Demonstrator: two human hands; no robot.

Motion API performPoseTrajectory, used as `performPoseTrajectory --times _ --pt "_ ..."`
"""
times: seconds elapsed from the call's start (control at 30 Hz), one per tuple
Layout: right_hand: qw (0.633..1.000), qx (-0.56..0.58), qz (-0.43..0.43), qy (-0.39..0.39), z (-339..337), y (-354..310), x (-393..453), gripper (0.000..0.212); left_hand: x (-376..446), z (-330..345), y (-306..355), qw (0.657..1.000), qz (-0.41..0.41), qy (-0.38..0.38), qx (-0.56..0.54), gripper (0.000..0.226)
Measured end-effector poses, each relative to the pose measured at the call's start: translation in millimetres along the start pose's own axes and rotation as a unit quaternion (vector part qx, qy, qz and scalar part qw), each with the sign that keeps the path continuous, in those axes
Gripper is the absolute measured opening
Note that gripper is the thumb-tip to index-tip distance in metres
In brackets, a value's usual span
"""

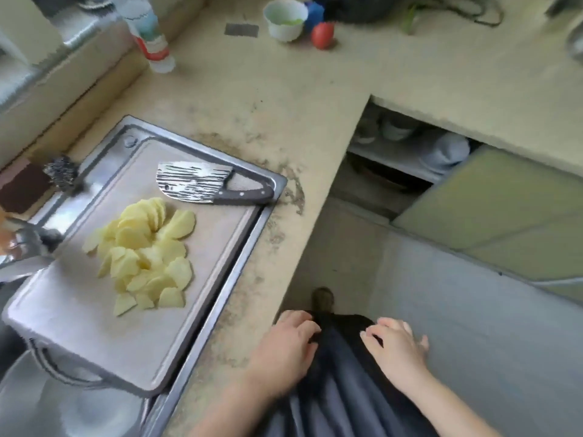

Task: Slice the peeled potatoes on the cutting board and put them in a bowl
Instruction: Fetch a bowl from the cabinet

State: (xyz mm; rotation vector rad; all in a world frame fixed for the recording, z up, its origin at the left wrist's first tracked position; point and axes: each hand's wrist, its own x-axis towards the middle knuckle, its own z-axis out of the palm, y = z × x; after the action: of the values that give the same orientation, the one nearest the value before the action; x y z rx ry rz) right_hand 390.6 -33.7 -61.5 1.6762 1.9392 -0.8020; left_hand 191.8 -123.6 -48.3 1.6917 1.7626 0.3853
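The potato slices [143, 253] lie in a loose heap on the cutting board [79, 316], which sits over the steel sink [220, 291]; the cleaver [202, 186] lies flat at the far end of the board, touched by no hand. The left hand [288, 345] and the right hand [399, 351] both rest against the dark apron [340, 373], well apart from the board; the fingers are relaxed, a little bent, and they hold nothing.

The slicing looks finished, so I judge the step in hand is to fetch a bowl; a white bowl [285, 20] stands far away on the countertop [252, 89], beside a red round thing [323, 34], but it seems to have something green inside, so another bowl may be better. To do this well, bring the bowl just beside the board edge, then gather the slices with both hands, or lift them on the flat blade; do not let them slide into the sink.

The slices are thin, pale yellow, probably wet and slippery; the board is smooth and grey with a groove at its rim; the blade has a hammered, striped pattern and a dark riveted handle; the countertop is beige and stained.
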Motion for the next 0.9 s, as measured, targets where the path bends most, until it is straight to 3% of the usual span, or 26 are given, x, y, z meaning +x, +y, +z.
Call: performPoseTrajectory --times 0.23,0.43,0.63,0.8,0.9 --pt "0.965 0.133 0.224 -0.022 45 96 -51 0.023 25 51 -10 0.973 -0.108 -0.201 0.044 0.028" --pt "0.900 0.262 0.348 -0.001 86 163 -89 0.025 59 89 15 0.939 -0.154 -0.286 0.111 0.018" --pt "0.867 0.334 0.370 0.009 123 248 -121 0.019 87 137 77 0.936 -0.112 -0.289 0.169 0.015" --pt "0.861 0.363 0.355 0.033 137 334 -138 0.037 100 196 149 0.932 -0.093 -0.310 0.163 0.018" --pt "0.851 0.381 0.358 0.050 144 381 -145 0.028 111 235 199 0.925 -0.054 -0.336 0.171 0.015"
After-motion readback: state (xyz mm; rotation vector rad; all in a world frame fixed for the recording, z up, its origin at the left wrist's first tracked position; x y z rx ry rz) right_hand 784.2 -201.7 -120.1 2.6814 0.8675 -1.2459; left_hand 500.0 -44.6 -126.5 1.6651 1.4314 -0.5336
